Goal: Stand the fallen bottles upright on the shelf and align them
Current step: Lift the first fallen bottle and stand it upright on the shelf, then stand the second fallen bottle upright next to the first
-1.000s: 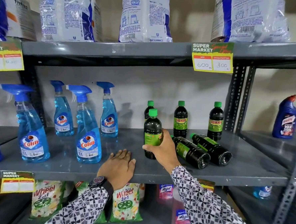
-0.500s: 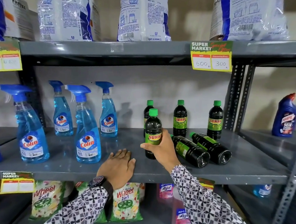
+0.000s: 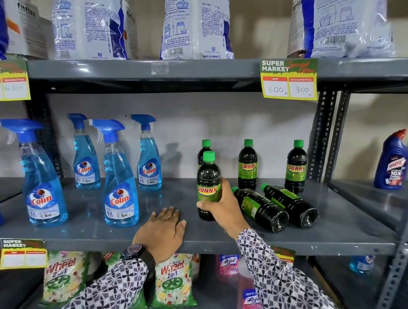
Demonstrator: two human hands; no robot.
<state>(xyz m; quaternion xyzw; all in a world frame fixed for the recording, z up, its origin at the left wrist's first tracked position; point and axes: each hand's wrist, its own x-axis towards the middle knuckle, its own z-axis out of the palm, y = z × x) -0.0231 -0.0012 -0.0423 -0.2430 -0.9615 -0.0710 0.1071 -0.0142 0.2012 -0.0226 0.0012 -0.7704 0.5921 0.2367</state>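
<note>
Rear bottle (image 3: 205, 146) (mostly hidden) behind gripped bottle (image 3: 208, 178)

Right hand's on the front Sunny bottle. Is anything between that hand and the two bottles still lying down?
Nothing visible. The right hand grips the upright bottle, and the nearer fallen bottle lies just to its right across bare shelf. The second fallen bottle lies beyond the first.
</note>
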